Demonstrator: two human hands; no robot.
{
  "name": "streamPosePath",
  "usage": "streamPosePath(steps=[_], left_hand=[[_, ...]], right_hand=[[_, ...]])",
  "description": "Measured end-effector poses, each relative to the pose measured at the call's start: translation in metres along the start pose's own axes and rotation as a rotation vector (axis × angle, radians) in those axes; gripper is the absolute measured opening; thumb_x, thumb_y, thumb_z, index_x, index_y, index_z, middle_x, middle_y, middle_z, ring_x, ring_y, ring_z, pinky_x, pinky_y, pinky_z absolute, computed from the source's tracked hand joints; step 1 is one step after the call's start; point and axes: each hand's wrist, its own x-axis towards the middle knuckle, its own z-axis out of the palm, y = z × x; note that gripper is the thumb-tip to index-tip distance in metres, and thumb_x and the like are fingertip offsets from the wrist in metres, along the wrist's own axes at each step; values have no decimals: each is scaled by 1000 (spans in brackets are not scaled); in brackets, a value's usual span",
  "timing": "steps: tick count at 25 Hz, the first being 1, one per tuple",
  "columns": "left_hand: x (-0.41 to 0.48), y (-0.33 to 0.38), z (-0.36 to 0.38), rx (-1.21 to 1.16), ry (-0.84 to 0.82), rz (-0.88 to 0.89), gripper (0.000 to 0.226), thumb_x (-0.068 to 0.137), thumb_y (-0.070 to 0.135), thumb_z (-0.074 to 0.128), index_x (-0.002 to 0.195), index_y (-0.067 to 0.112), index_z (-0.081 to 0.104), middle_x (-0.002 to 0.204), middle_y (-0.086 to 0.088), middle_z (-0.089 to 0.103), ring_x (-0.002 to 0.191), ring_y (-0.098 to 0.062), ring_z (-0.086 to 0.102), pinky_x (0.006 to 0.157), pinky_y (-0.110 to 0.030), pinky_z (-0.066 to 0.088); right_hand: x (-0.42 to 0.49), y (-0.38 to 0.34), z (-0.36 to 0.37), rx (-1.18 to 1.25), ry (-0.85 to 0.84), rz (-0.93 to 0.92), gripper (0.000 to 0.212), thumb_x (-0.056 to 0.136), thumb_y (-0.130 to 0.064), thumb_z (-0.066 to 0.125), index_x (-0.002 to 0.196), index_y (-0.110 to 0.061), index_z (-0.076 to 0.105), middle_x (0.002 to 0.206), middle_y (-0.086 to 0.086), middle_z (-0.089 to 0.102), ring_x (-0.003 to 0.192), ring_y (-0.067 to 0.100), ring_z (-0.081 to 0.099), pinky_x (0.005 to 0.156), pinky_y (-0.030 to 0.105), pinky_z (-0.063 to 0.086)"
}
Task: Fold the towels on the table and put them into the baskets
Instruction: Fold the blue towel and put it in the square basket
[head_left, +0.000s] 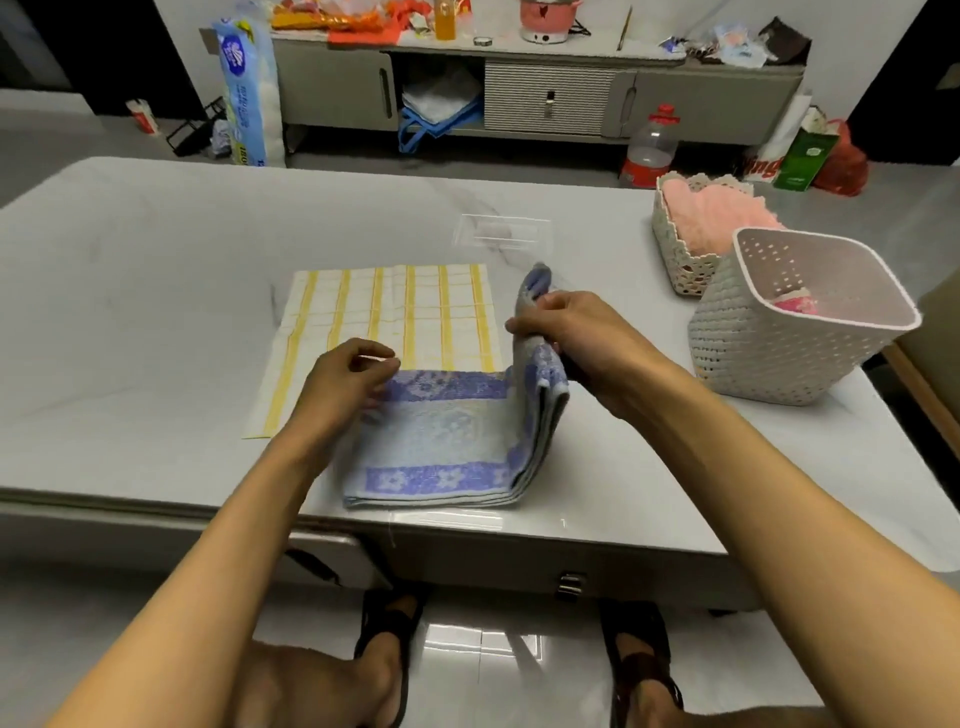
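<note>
Two grips, blue floral terry towel, white bench: right grip clamps the raised flap; left grip curled at the far corner, hold unclear

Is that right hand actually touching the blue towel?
Touching. The head view shows the right hand gripping the raised edge of the blue towel.
</note>
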Motion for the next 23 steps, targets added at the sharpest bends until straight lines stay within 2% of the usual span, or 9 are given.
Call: streamPosePath(steps=[2,6,8,10,13,17,19,21,23], left_hand=[[1,-13,-16,-107,8,-161,10,95,16,58,97,9,65,87,-16,63,61,-21,54,52,-28,45],[11,-29,-20,-100,-27,-278,18,97,14,53,99,4,67,81,-7,66,58,-15,56,47,-19,50],[15,-29,-24,-125,-31,-302,24,98,19,50,100,4,69,79,-6,68,57,-14,58,48,-20,51],[18,-32,-26,-135,-48,-306,30,99,30,51,98,6,69,77,-5,69,57,-13,60,51,-21,53],[17,-29,-26,-99,-69,-296,37,96,41,55,95,8,71,75,-3,70,61,-14,62,57,-26,55],[14,-27,-20,-54,-20,-243,35,88,42,65,86,8,72,67,-3,65,54,-14,59,49,-23,47],[15,-32,-17,56,18,-198,30,85,37,69,85,7,72,75,-8,71,66,-22,68,57,-30,55],[13,-33,-14,204,105,-163,22,82,34,68,93,15,71,87,-5,73,85,-26,70,76,-40,57],[7,-28,-10,465,213,-62,31,84,33,62,113,20,59,100,0,69,95,-25,64,80,-40,52]], right_hand=[[15,-3,43,-84,-71,-21,13,84,-11,69,83,-9,56,71,13,47,62,22,43,55,30,34],[36,49,127,-246,-103,11,20,75,-21,68,73,-11,51,64,8,50,58,22,49,57,39,38],[38,70,146,-309,-50,46,27,73,-24,70,93,-11,57,83,7,65,76,26,62,65,39,47],[41,74,150,-367,9,33,34,76,-22,70,106,-12,56,95,6,68,86,24,64,67,34,47],[41,70,152,-393,16,-30,33,80,-22,70,109,-13,56,98,4,67,88,21,63,69,34,48],[37,81,160,-477,-5,-47,42,83,-32,72,116,-14,55,103,7,68,93,25,64,68,32,44],[36,81,157,-440,-68,-33,42,86,-32,68,119,-12,55,99,10,71,88,26,67,67,34,49],[33,79,145,-426,-109,-64,35,88,-31,64,118,-14,61,93,10,73,83,25,70,75,43,56],[30,77,122,-617,6,-218,29,91,-28,58,116,-16,67,103,7,73,96,24,67,86,41,54]])
